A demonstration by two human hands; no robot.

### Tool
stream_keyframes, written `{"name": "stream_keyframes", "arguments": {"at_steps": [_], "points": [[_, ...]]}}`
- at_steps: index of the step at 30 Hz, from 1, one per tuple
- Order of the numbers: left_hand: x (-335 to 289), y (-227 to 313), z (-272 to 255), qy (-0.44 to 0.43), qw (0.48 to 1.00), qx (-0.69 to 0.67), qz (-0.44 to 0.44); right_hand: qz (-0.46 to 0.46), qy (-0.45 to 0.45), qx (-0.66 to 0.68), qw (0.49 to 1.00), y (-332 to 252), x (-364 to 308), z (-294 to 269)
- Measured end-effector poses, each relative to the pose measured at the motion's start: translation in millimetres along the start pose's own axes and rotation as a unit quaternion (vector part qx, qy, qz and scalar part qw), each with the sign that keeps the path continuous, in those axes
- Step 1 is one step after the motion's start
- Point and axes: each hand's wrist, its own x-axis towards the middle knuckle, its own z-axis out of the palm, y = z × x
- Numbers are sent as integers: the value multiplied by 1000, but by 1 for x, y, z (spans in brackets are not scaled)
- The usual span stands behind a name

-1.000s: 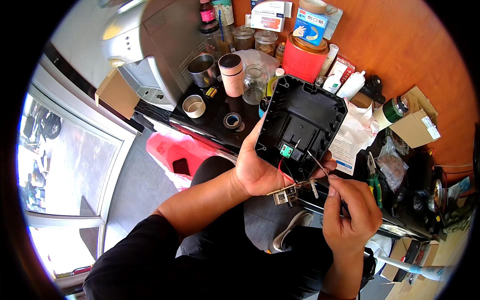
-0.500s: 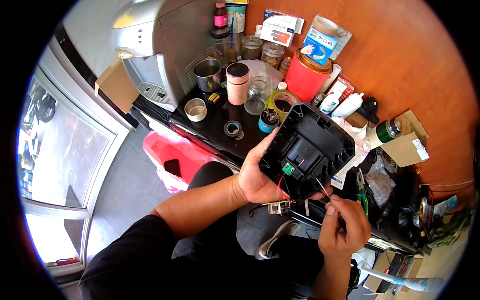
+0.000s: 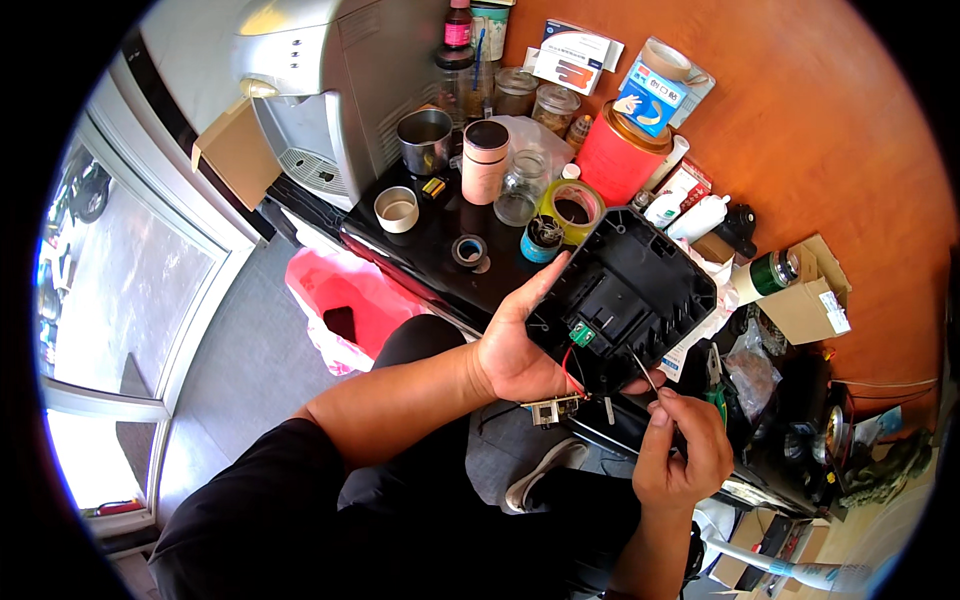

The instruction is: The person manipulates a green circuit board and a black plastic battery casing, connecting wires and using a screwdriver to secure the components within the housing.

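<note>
My left hand cradles a black plastic housing from below and the left side, its open, ribbed inside facing up. A small green terminal piece sits inside it. From there a red wire runs over the housing's lower edge, and a small circuit board with metal parts hangs beneath. My right hand pinches a thin metal rod between thumb and fingertips. The rod's far end reaches into the housing's lower part; whether it touches anything there I cannot tell.
Beyond the housing, a black counter bears a metal cup, a pink flask, a glass jar, yellow tape and a red canister. A water dispenser stands left. A red bag lies on the floor.
The view has shifted slightly. Both hands keep their grips, and the rod still points into the lower part of the housing.
</note>
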Motion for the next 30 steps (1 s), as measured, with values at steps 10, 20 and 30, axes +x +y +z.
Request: {"name": "stream_keyframes", "arguments": {"at_steps": [10,20,30], "points": [[-4,-1,-2,30,998,-40,-35,-19,25,-3,1000,1,-4,2],[-6,0,-1,10,995,-96,-34,-30,41,-4,999,1,0,7],[-6,1,0,7,999,-34,-33,-34,48,-26,998,-3,1,6]]}}
